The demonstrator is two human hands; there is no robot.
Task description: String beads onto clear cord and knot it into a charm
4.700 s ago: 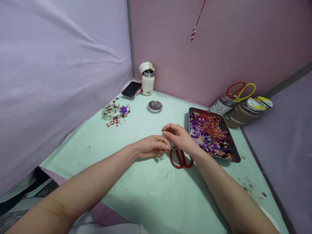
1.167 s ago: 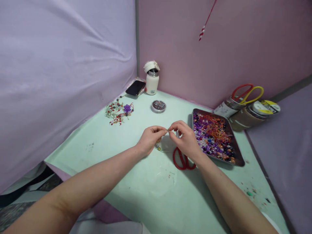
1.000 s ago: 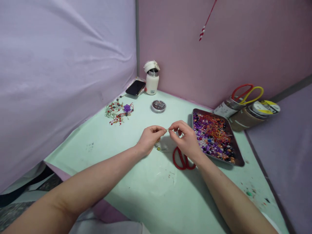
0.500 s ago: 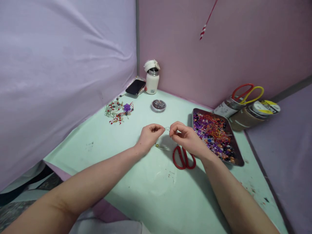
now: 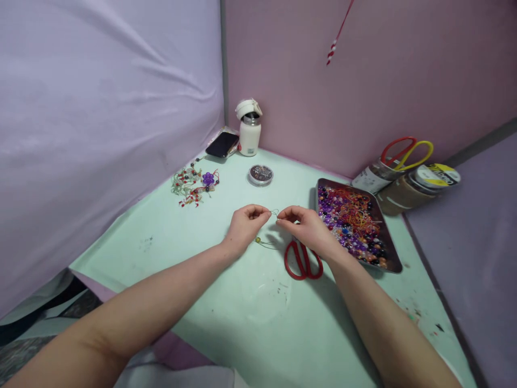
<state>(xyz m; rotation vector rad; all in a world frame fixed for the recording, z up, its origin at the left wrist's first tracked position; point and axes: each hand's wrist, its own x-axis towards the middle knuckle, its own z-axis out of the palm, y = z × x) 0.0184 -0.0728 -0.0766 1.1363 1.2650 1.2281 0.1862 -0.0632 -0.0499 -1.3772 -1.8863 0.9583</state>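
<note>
Between my two hands a thin green cord (image 5: 274,211) forms a small loop above the table. My left hand (image 5: 246,225) pinches it between thumb and forefinger. From the other side my right hand (image 5: 306,227) pinches the cord with its fingertips. Below the left hand hangs or lies a small yellow-green bead (image 5: 258,240) with pale cord around it; whether it touches the table I cannot tell. Red-handled scissors (image 5: 296,262) lie under my right hand, their blades mostly hidden by it.
On the right stands a metal tray (image 5: 398,258) of beads and tangled cords, with two jars (image 5: 374,177) behind it, one holding scissors. A round tin (image 5: 260,175), an open white bottle (image 5: 250,137), a phone (image 5: 223,145) and beaded strings (image 5: 189,186) lie farther back.
My right fingertips have come together on the cord and moved slightly left and down. The left hand keeps its pinch. The whole view has shifted slightly.
</note>
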